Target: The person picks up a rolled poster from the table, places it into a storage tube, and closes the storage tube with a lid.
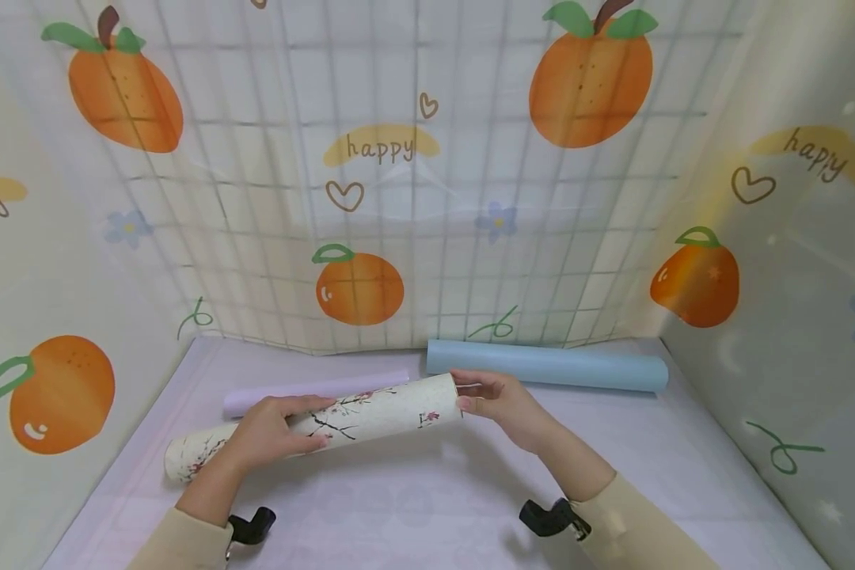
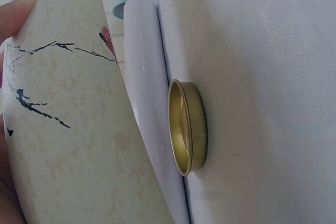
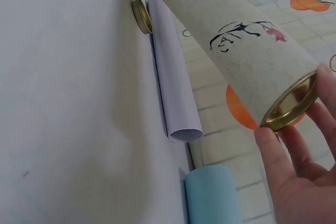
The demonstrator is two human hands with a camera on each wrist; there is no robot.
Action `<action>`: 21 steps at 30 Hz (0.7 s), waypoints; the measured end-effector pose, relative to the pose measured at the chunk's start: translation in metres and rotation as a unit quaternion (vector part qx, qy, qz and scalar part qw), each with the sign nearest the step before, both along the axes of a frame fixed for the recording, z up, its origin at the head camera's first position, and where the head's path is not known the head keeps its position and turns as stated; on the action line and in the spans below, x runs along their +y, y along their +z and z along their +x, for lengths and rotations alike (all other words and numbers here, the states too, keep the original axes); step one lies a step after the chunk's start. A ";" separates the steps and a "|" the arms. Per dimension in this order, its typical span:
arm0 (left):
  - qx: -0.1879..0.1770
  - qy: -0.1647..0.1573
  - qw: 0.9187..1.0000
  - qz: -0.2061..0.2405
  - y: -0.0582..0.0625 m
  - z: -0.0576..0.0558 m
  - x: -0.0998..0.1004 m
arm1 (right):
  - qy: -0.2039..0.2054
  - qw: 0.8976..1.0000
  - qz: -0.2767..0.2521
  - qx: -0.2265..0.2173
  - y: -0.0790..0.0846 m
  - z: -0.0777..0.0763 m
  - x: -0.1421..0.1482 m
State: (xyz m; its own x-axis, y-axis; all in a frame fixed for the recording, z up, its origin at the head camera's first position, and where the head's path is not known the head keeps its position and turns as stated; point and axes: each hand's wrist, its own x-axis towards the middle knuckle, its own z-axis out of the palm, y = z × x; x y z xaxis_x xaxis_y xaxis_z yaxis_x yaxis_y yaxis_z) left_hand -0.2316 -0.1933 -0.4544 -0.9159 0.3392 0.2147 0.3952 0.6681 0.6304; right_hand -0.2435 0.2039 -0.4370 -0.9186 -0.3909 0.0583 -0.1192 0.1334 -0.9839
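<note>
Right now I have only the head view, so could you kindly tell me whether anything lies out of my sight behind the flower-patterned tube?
Observer: Yes, the left wrist view shows a loose gold cap lying on the tabletop beside the lilac roll.
Operator: Thank you; could you also tell me what finishes the flower-patterned tube at the right hand?
Observer: In the right wrist view, a gold-coloured end piece sits there, its rim touched by that hand's fingertips.
</note>
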 end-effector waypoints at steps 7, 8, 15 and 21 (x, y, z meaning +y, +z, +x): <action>-0.008 0.008 1.000 -0.007 0.000 0.002 -0.001 | 0.002 1.000 0.004 0.002 -0.001 -0.003 -0.001; -0.008 0.006 1.000 -0.009 0.000 0.002 0.000 | 0.004 1.000 0.004 0.004 -0.001 -0.002 -0.001; -0.002 -0.003 1.000 -0.023 -0.002 0.002 0.002 | 0.020 1.000 -0.001 0.005 -0.006 -0.003 0.003; -0.002 0.001 1.000 -0.025 -0.001 0.001 0.003 | 0.023 1.000 0.014 0.010 -0.005 -0.006 0.004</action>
State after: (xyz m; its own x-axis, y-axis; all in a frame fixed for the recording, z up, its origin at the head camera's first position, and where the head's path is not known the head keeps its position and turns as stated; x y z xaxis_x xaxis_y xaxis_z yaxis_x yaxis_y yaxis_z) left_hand -0.2305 -0.1905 -0.4551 -0.9174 0.3478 0.1933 0.3912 0.7000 0.5975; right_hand -0.2490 0.2081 -0.4425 -0.8988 -0.4336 0.0644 -0.1445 0.1546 -0.9774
